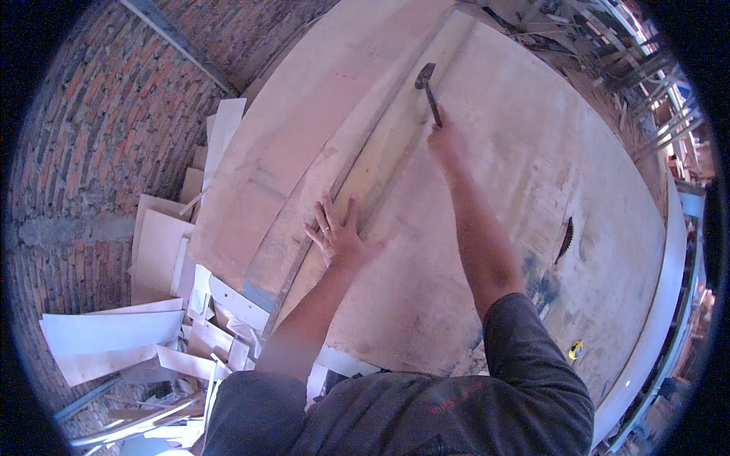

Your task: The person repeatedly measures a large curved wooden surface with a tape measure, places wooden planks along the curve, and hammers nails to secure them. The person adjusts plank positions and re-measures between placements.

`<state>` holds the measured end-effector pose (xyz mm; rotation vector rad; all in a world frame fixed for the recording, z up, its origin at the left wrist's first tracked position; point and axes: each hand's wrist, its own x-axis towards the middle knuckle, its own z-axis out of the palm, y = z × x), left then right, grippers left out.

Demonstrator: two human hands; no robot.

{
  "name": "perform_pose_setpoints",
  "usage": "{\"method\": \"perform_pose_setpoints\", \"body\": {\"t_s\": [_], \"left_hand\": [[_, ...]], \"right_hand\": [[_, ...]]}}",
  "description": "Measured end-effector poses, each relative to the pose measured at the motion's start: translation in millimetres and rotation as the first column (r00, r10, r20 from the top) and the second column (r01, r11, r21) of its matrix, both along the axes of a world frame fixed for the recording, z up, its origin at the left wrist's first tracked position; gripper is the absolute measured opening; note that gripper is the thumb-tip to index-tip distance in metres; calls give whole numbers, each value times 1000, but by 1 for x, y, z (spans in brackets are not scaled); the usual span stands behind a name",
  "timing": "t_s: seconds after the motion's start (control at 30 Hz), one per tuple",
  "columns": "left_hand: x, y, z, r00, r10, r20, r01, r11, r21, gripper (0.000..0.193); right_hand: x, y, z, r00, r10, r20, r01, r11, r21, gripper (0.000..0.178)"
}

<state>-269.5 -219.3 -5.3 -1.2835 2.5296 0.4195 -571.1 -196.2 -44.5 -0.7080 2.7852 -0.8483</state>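
My left hand [339, 234] lies with its fingers spread, palm down, on a long narrow yellowish board [388, 140]. A ring shows on one finger. The board runs slantwise across a large wooden worktable [449, 281], with a dark line along its left edge. Farther up, my right hand [447, 140] is closed around the handle of a hammer [427, 79]. The hammer's dark head hangs over or near the board's far part; whether it touches is not clear. Left of the board lies a reddish-brown wooden sheet [277, 178].
A toothed circular saw blade [565, 240] sticks up through the tabletop, right of my right forearm. A yellow tape measure [576, 349] lies near the right side. Wood offcuts [114, 334] pile up at the left, below a brick wall [99, 152]. More scraps lie beyond the table.
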Motion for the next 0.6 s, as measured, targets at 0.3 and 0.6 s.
{"method": "perform_pose_setpoints", "body": {"t_s": [0.3,0.6], "left_hand": [[12,6,-49,981,18,-191,-63,970,-235,140],[13,10,-68,968,-45,-249,-44,939,-342,127]], "right_hand": [[101,4,41,856,404,322,-317,903,-289,52],[153,392,39,957,-267,-111,241,949,-205,29]]}}
